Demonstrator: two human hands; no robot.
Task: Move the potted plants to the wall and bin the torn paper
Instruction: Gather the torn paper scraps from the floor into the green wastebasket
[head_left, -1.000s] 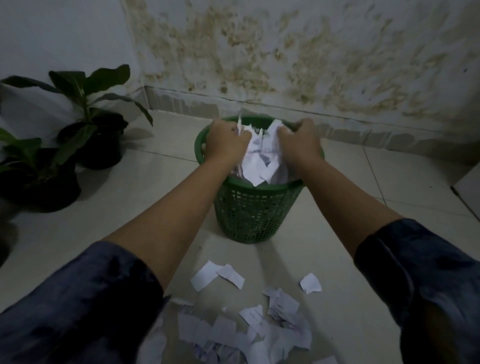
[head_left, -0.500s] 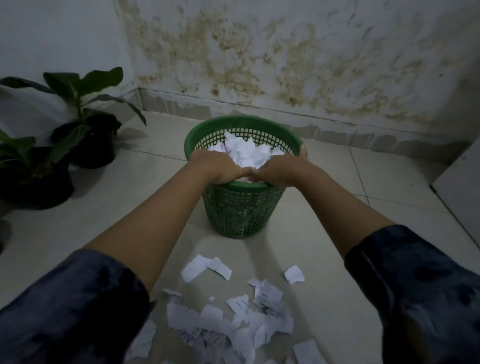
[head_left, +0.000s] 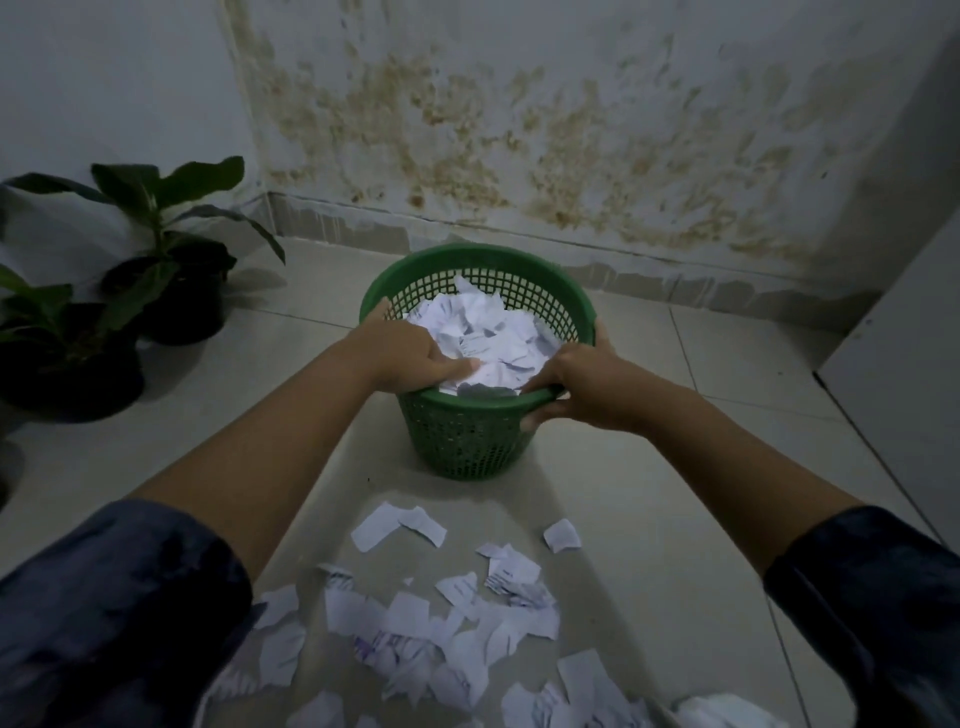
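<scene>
1. Bin (head_left: 475, 415): green mesh basket, upright on the floor tiles (head_left: 675, 467), mouth up, long axis vertical, tapering toward the base. Stands near the stained wall (head_left: 571, 130) at 12 o'clock.
2. My left hand (head_left: 410, 356) is at the bin's 9 o'clock rim, fingers curled over the edge, thumb lying on the paper inside.
3. My right hand (head_left: 582, 387) is at the 3–4 o'clock rim, gripping it: thumb over the top, fingers wrapped on the outer mesh.
4. Torn paper in the bin (head_left: 483, 338): white scraps piled up to about rim level, sitting between my two hands.
5. Loose scraps on the floor (head_left: 457, 623): scattered at the bin's 6 o'clock, between my forearms, no common direction. Neither hand touches them.
6. Potted plants (head_left: 130, 291): two dark pots side by side at the bin's 9–10 o'clock, upright, against the left wall, well apart from both hands.
</scene>
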